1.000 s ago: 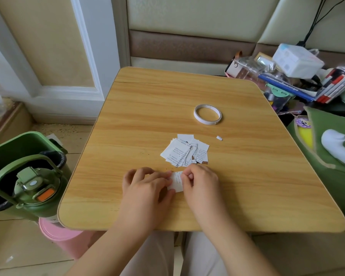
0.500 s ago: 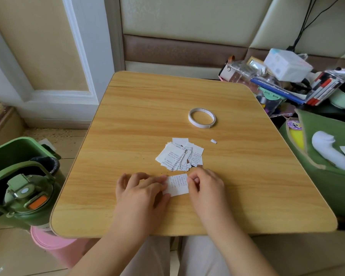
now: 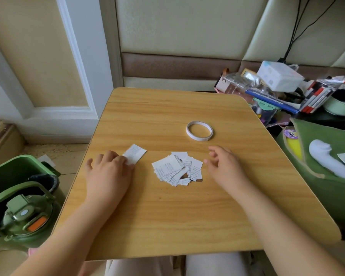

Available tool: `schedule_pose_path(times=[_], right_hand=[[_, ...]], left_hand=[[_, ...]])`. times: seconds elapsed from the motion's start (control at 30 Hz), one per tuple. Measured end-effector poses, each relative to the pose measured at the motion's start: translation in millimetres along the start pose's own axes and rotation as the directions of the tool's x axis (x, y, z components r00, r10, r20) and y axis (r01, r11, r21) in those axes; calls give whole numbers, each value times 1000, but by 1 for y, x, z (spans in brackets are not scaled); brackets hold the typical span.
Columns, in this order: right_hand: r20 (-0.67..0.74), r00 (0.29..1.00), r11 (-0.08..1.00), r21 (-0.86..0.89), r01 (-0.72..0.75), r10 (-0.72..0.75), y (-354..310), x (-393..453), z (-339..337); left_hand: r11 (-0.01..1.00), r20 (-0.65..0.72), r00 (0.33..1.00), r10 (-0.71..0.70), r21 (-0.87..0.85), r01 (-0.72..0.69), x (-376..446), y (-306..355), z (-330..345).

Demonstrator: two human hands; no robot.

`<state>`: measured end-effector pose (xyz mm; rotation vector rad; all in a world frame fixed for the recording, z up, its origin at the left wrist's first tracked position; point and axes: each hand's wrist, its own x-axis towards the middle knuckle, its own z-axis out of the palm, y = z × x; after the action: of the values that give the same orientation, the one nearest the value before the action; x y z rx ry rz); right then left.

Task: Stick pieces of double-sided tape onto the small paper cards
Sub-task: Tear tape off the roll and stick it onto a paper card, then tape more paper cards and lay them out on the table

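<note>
On the wooden desk (image 3: 167,216) in front of me lies a loose pile of small paper cards (image 3: 177,168), with a roll of double-sided tape (image 3: 199,130) flat beyond it, well apart from both hands. Padded wall panels rise behind the desk; a cluttered heap of boxes and pens (image 3: 287,90) sits to the right, beside a green bag (image 3: 327,176) holding a white object. A green bin (image 3: 18,176) and a green bottle (image 3: 24,216) stand on the floor to the left.

My left hand (image 3: 108,172) rests palm down, its fingertips pressing the near edge of a single card (image 3: 134,153) lying left of the pile. My right hand (image 3: 225,166) hovers just right of the pile, its grip loosely open and empty.

The printing on the cards is too small to read, and I cannot tell whether any tape is on the single card. My forearms run off the bottom edge.

Half a second ago both hands held this card together at the near edge of the desk; now they are apart and the card sits farther left.
</note>
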<state>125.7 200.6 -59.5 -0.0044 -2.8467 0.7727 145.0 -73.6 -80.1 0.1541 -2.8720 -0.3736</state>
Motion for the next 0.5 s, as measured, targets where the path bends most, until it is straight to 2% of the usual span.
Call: schedule_pose_path(times=[0.17,0.27,0.4,0.5], right_hand=[[113,994,989,-148,26,-9,7,61,6],[142,990,978,-206,17,13,10,79,15],[82,996,986,-167,-6,20,9,83,20],[74,996,995,-89,54,-48,2,74,12]], left_hand=[[998,90,995,-29,59,24,24,7,-2],[1000,69,998,4,11,-5,25,11,-3],[985,-3,996,92,-148,-91,21,14,1],[941,-47,983,178,-284,-184,19,24,-1]])
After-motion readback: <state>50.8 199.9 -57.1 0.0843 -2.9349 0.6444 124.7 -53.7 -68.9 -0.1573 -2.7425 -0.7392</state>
